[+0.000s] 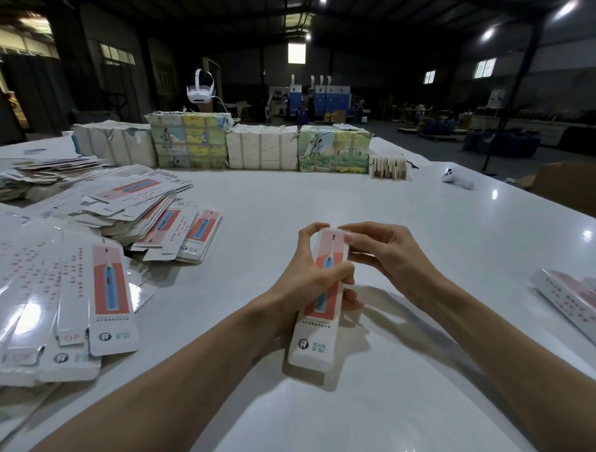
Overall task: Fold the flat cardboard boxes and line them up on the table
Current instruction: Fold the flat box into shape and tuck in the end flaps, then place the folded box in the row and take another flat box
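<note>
A long, narrow white cardboard box printed with a blue toothbrush on a red panel [322, 292] is held above the white glossy tabletop [322, 191], near the middle of the view, its far end tilted up. The left hand [305, 283] grips it round the middle, thumb across the printed front. The right hand [382, 253] pinches the box's far end with curled fingertips. What is inside the box cannot be seen.

To the left, a spread pile of flat, unfolded boxes of the same print [113, 293] lies on the tabletop, overlapping one another. At the right edge, folded white boxes [576, 304] lie side by side. Along the far edge stand wrapped bundles of stacked cardboard [261, 146], some white, some with green and yellow pictures.
</note>
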